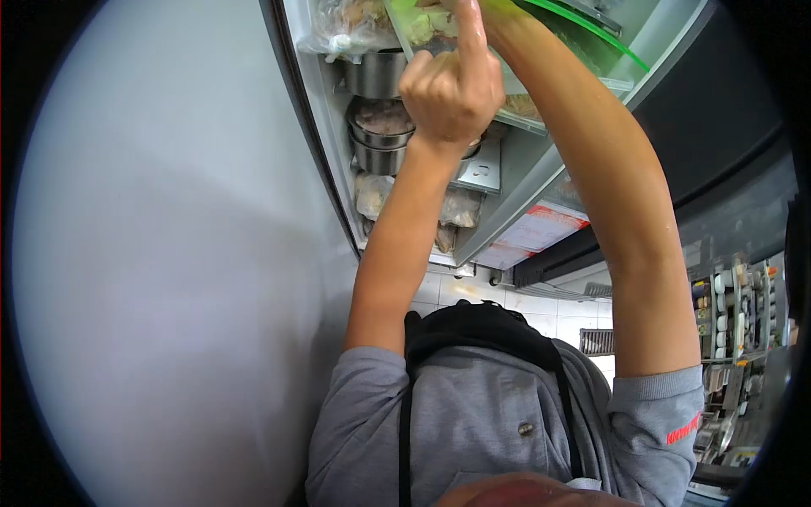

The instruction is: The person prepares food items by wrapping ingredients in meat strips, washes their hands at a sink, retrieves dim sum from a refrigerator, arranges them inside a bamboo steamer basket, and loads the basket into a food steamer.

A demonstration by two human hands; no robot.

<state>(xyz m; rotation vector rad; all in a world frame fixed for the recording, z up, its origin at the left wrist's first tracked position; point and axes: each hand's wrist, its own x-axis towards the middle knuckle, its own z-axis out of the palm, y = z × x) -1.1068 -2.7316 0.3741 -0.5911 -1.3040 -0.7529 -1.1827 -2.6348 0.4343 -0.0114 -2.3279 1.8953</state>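
Observation:
My left hand (452,97) is raised in front of the refrigerator shelves. Its fingers are curled in, while one wet-looking digit points up; whatever lies inside the curl is hidden. Behind it is a clear bin (528,118) with pale green leafy food (420,32) in it. My right forearm (583,110) reaches over the bin, and my right hand (494,15) is mostly cut off by the top edge, its fingers not readable. A bright green rim (583,27) runs along the upper right, beside that arm.
Left of the bin are a bag of food (351,25) and a metal pot (376,74). Metal bowls with meat (380,118) and wrapped bags (460,207) sit lower. A large pale door panel (169,253) stands at left; a rack of containers (735,313) is at right.

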